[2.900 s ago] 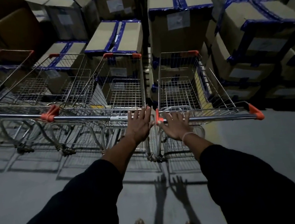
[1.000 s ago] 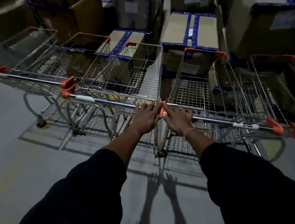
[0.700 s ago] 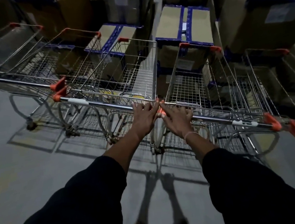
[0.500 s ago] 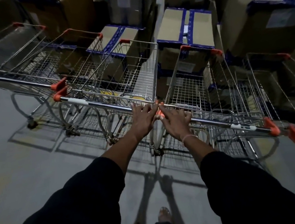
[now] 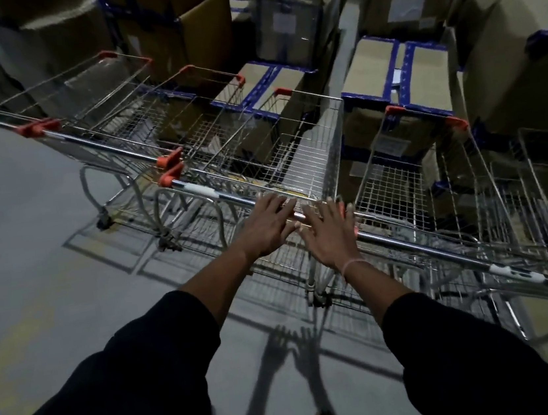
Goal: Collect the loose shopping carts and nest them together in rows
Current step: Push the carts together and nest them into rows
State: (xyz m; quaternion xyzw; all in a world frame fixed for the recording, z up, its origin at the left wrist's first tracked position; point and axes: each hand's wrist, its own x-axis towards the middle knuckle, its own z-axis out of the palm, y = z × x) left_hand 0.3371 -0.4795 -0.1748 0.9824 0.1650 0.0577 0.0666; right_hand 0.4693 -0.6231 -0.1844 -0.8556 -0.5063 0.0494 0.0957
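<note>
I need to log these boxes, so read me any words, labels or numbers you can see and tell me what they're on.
None can be read.
Paper labels on the cardboard boxes: print too blurred and dim.
White sleeve on the left cart handle: no legible text.
White sleeve on the right cart handle: blurred, nothing legible.

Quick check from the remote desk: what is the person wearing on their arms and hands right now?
Both arms are in loose black long sleeves, the left sleeve and right sleeve pushed up so the forearms are bare. The left hand and right hand wear no gloves. A thin pale band circles the right wrist.
</note>
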